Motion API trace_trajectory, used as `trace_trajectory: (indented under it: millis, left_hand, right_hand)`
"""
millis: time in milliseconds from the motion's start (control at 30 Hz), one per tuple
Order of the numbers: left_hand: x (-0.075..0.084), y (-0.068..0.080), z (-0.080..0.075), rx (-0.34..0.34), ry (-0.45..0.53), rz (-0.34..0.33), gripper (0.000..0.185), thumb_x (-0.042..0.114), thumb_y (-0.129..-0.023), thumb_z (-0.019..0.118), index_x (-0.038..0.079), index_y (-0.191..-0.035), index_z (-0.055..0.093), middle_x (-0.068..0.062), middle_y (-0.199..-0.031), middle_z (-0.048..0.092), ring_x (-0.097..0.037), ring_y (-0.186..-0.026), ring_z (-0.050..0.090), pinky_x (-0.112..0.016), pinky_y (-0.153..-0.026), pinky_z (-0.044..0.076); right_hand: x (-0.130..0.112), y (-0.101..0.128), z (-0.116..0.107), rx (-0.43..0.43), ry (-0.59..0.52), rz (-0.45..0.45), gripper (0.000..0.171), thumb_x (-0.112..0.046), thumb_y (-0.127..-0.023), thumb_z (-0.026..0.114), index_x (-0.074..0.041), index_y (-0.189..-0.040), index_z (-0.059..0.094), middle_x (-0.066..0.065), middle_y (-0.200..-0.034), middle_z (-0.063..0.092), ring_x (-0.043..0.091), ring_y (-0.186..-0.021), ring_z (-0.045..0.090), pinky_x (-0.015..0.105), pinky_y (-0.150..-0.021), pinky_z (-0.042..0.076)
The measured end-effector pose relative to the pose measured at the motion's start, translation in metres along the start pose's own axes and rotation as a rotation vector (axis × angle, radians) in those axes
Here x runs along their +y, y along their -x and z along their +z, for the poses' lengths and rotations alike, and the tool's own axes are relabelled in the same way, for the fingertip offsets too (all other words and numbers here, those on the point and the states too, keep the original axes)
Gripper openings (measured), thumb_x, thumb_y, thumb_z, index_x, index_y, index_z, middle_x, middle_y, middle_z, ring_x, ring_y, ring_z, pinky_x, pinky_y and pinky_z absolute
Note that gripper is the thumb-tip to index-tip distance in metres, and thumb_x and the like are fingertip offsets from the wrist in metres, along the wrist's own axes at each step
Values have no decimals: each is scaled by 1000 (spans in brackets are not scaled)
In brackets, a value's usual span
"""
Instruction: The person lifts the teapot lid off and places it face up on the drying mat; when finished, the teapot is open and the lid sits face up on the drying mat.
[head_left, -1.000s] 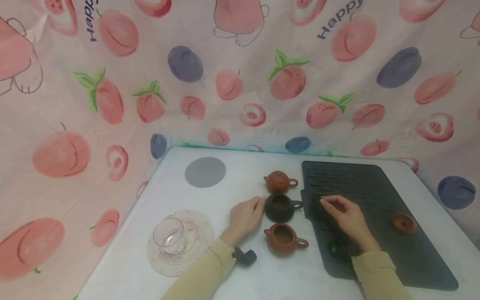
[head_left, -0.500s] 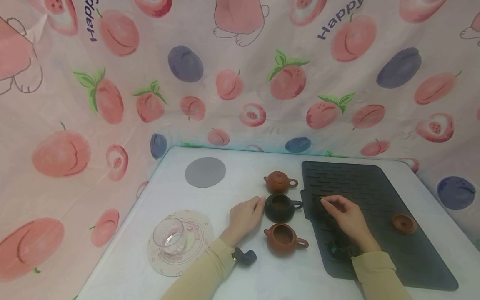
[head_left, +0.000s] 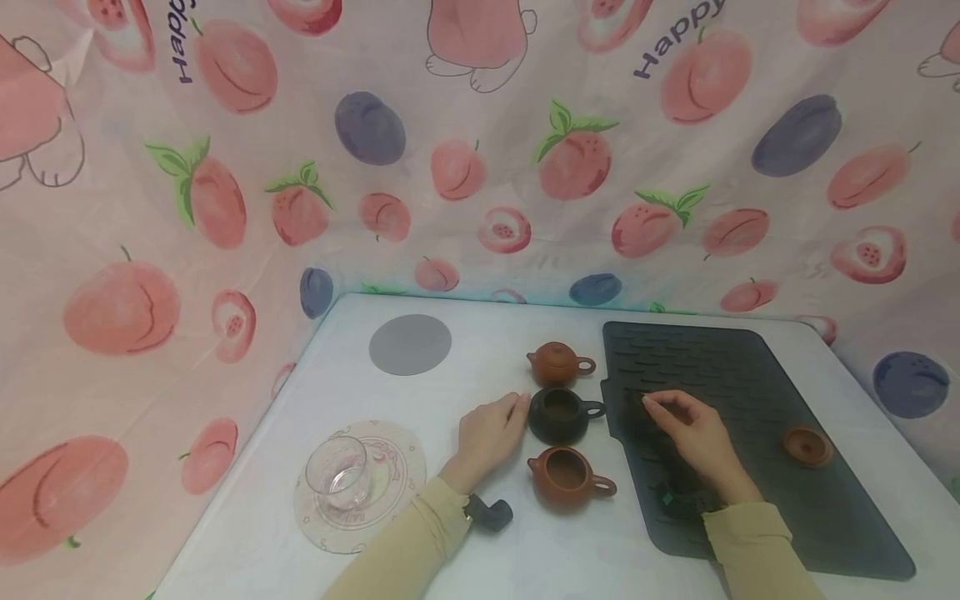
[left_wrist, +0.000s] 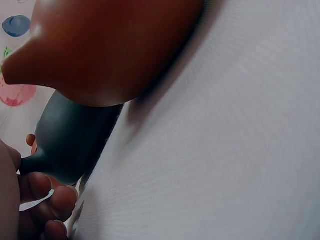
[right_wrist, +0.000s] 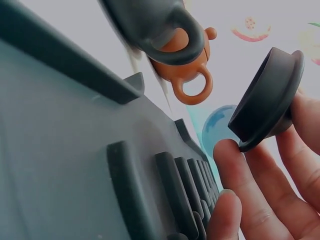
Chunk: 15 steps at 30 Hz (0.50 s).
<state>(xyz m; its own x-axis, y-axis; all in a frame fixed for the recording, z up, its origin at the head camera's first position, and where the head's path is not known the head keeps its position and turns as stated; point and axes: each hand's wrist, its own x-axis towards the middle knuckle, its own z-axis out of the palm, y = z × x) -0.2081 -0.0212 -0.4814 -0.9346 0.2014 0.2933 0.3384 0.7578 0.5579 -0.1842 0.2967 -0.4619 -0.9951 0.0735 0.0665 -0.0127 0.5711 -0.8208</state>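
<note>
Head view: holding this frame against the two earlier ones, I see almost nothing changed. My left hand (head_left: 491,433) still rests on the white table (head_left: 480,333) with its fingertips against the spout side of the black teapot (head_left: 558,414), and my right hand (head_left: 693,433) still sits over the near-left part of the dark ribbed mat (head_left: 750,367), just right of that teapot. I read this as a pause: the pot is steadied, and the black lid (right_wrist: 265,100) is lifted but not yet set anywhere. The black teapot stands open-mouthed and upright, its long axis running left to right, spout toward my left hand and handle toward the mat. Just behind it stands the lidded brown teapot (head_left: 558,362); just in front, the open brown teapot (head_left: 567,477). A brown lid (head_left: 807,446) lies on the mat, well to the right of the black teapot. A glass cup (head_left: 337,473) on a coaster sits well to its left.

Left wrist view: my left fingers (left_wrist: 47,200) are loosely curled beside the black teapot's spout, touching rather than wrapping it.

Right wrist view: my right fingers (right_wrist: 260,190) pinch the black lid at its rim, tilted on edge above the mat's ribs, to the right of the black teapot's handle.
</note>
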Motion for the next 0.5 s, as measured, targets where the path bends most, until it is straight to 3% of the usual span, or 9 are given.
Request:
trace_trajectory:
  millis: [133,333,500]
  left_hand:
    - [0,0,0,-4,2,-5,43,44,-110,41,22,-73,48,6,-58,41,-15,-57,46,-30,-53,32]
    - [1,0,-1,-18,4,-16,44,45,-110,40,22,-73,49,5,-58,41,-15,-57,46,-30,-53,32]
    - [0,0,-1,-19,1,-18,43,44,-110,40,22,-74,49,5,-58,41,-15,-57,46,-30,-54,32]
  right_hand:
    - [0,-1,-2,-13,-12,27,53,-54,-101,58,-8,-127,64,12,-132,61,24,-110,60,24,-86,48]
    - [-1,-1,-4,-27,-26,51,56,-56,-101,58,-8,-129,63,12,-132,60,22,-108,60,30,-88,48]
    - [0,0,-5,-22,-50,50,56,-55,-101,59,-7,-128,63,13,-130,61,22,-106,61,22,-84,48]
